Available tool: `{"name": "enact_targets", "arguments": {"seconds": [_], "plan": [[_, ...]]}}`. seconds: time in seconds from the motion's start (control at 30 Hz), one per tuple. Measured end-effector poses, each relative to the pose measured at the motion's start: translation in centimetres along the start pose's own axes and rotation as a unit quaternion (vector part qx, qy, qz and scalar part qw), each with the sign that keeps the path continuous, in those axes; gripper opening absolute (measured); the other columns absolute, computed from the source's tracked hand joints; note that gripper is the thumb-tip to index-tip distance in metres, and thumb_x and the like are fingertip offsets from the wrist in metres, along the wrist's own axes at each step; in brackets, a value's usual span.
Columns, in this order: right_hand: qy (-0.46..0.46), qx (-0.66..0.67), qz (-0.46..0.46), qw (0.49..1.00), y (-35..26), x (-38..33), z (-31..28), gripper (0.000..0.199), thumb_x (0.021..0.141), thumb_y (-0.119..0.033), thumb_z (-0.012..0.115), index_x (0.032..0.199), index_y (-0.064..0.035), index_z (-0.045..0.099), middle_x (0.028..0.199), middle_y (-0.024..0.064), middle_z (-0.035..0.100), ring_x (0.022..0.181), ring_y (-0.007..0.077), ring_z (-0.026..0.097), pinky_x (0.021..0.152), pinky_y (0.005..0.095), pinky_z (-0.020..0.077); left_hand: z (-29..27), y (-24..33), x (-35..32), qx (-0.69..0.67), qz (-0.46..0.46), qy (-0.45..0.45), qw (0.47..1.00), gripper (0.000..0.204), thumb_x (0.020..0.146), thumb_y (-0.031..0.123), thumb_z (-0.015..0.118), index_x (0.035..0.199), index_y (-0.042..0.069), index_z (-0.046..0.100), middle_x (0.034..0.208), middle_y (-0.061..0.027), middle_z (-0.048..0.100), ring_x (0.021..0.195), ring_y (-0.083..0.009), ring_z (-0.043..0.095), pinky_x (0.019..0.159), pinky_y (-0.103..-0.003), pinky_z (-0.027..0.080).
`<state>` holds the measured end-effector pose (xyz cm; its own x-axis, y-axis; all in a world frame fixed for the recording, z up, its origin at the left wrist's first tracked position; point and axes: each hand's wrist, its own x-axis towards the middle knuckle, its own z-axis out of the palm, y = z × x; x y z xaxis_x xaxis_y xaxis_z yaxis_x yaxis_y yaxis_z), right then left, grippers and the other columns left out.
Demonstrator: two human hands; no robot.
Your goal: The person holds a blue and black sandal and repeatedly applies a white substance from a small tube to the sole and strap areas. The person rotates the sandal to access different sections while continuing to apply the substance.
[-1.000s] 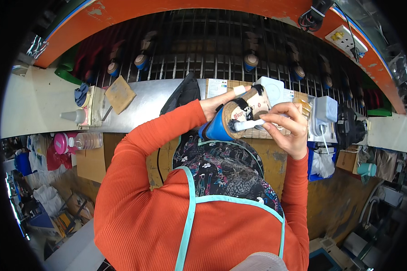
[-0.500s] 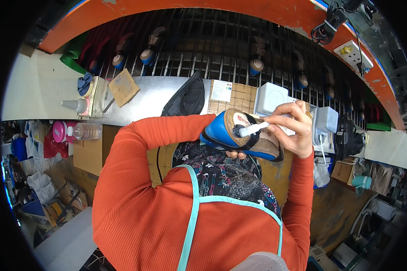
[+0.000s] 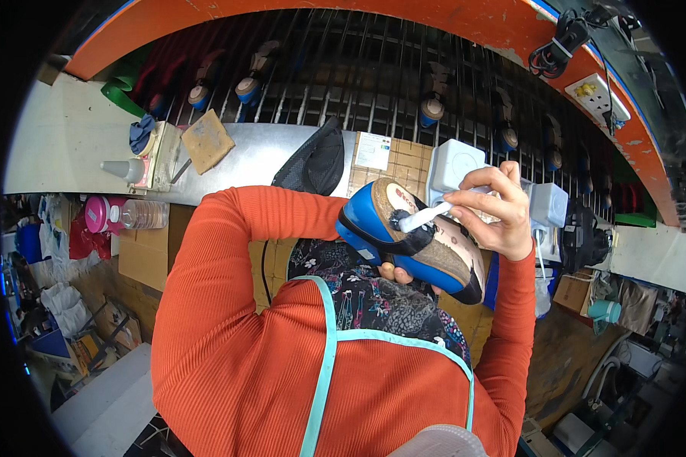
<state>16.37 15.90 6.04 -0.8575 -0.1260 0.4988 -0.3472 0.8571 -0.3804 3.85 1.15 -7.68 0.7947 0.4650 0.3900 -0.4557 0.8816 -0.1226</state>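
Observation:
Low in front of my chest, a blue shoe last (image 3: 362, 213) lies tilted with its sole side up. A cork footbed (image 3: 442, 260) covers that side, and a black strap (image 3: 415, 242) runs across it. My left hand (image 3: 396, 273) holds the last from underneath; only a few fingertips show, curled against its near side. My right hand (image 3: 499, 209) pinches a slim white brush (image 3: 423, 217), much like a toothbrush. The brush's head rests at the strap's end near the rounded end of the footbed, hiding the contact spot.
Beyond the bench, several blue lasts (image 3: 432, 110) sit on a rack of metal rods. Two white box-shaped devices (image 3: 459, 164) stand behind my right hand. A black mesh piece (image 3: 312, 164), a tan square block (image 3: 207, 142) and a grey-nozzled bottle (image 3: 122, 169) are further left.
The last has tilted, its far-right end swinging down toward me. My right hand has shifted slightly right, with the brush still on the strap's end.

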Motion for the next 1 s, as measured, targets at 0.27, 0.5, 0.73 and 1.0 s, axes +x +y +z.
{"name": "enact_targets", "arguments": {"seconds": [0.27,0.5,0.73,1.0], "plan": [[-0.010,-0.019,0.008,1.000,-0.1,-0.8,-0.1,0.024,0.063,-0.013,0.081,0.087,-0.0172,0.075,0.083,-0.0023,0.062,0.074,0.0133,0.049,0.072,0.0328,0.0295,0.0,-0.4,0.3,-0.006,0.002,-0.022,1.000,0.078,0.094,0.055,0.048,0.146,0.001,0.026,0.125,-0.0279,0.047,0.098,-0.0378,0.058,0.073,-0.043,0.055],[0.001,0.030,0.053,0.998,0.5,-1.1,-0.1,0.023,0.066,-0.013,0.080,0.088,-0.0158,0.075,0.084,-0.0025,0.062,0.072,0.0113,0.051,0.072,0.0308,0.0298,-0.1,-0.4,0.6,-0.005,0.005,-0.028,1.000,0.080,0.094,0.056,0.047,0.147,0.001,0.025,0.128,-0.0274,0.045,0.098,-0.0373,0.058,0.072,-0.043,0.054],[0.002,0.050,0.101,0.994,0.6,-1.3,0.8,0.018,0.070,-0.013,0.080,0.087,-0.0119,0.076,0.084,-0.0009,0.062,0.071,0.0123,0.050,0.071,0.0288,0.0319,-0.2,-0.3,1.2,-0.008,-0.006,-0.034,0.999,0.082,0.094,0.058,0.047,0.148,0.001,0.024,0.132,-0.0269,0.043,0.097,-0.0368,0.058,0.071,-0.043,0.054],[0.024,0.055,0.177,0.982,-0.3,-3.8,-1.7,0.016,0.071,-0.011,0.078,0.087,-0.0081,0.076,0.084,0.0020,0.062,0.073,0.0138,0.055,0.071,0.0280,0.0365,-0.3,0.2,0.9,-0.043,0.032,-0.038,0.998,0.084,0.093,0.060,0.046,0.148,0.002,0.023,0.135,-0.0261,0.042,0.098,-0.0358,0.058,0.073,-0.043,0.053]]}}
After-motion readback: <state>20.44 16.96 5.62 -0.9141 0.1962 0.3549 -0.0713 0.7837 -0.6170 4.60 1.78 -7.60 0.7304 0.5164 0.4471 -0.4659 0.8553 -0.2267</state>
